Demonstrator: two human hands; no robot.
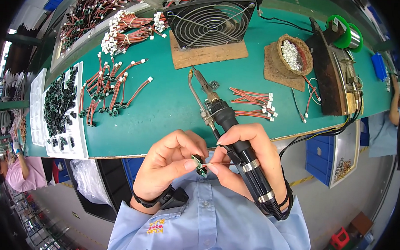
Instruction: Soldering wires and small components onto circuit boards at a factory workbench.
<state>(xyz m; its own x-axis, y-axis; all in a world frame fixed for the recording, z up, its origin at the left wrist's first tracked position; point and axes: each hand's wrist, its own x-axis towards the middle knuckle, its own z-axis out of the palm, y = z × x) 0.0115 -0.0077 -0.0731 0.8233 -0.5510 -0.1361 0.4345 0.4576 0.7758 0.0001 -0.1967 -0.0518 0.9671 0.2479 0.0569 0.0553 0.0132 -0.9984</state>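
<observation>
Between the thumb and fingers of my left hand is a small green circuit board with black parts on it. My right hand is wrapped round a black soldering iron with a solder-feed tube along its side. Its tip points up and away over the table. The right thumb and a finger also pinch a thin reddish wire close to the board's edge. Whether the wire is joined to the board is hidden by the fingers. Beyond the right hand lie several red and black wires with white connectors.
A white tray of small boards stands at left, with wired boards beside it. Bundled leads lie behind. A black fan stands at the back. At right are a round pot, a soldering stand and a green solder spool.
</observation>
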